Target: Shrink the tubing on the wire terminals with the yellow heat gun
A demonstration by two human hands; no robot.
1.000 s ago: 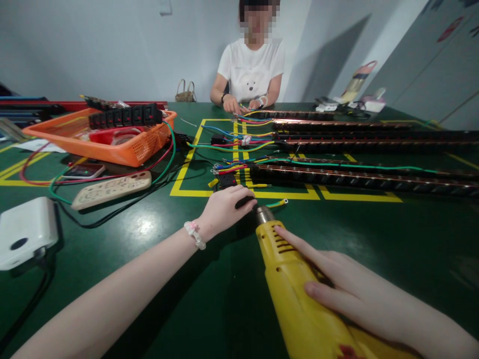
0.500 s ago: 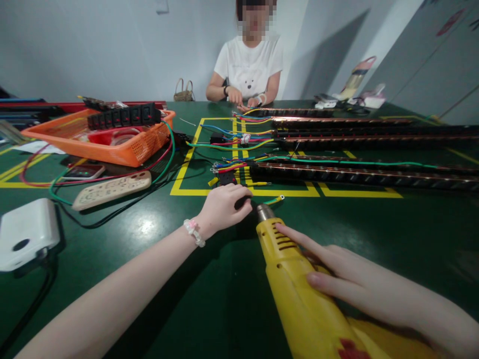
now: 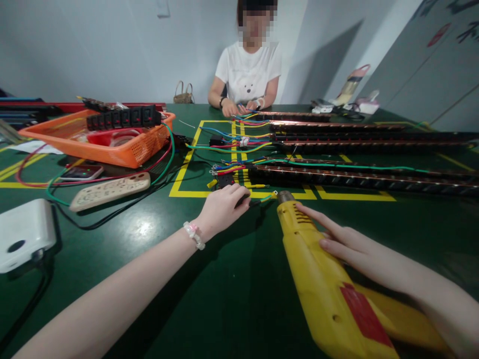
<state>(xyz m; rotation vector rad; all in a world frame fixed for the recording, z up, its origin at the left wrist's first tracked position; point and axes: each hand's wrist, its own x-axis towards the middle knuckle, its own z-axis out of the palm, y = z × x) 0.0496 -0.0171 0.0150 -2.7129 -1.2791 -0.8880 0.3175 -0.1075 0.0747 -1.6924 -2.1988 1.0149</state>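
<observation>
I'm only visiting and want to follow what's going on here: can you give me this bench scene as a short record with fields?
Left hand: fingers pinch the end of a green-yellow wire on the table.
Right hand: lies open along a yellow heat gun, nozzle close to that wire.
Left side: orange basket, beige power strip, white box.
Ahead: long black strips with coloured wires.
Across: a person in a white T-shirt, hands at the wires.

Head camera looks forward and down, close over left hand (image 3: 222, 207), right hand (image 3: 352, 247), table (image 3: 232, 299).
</observation>
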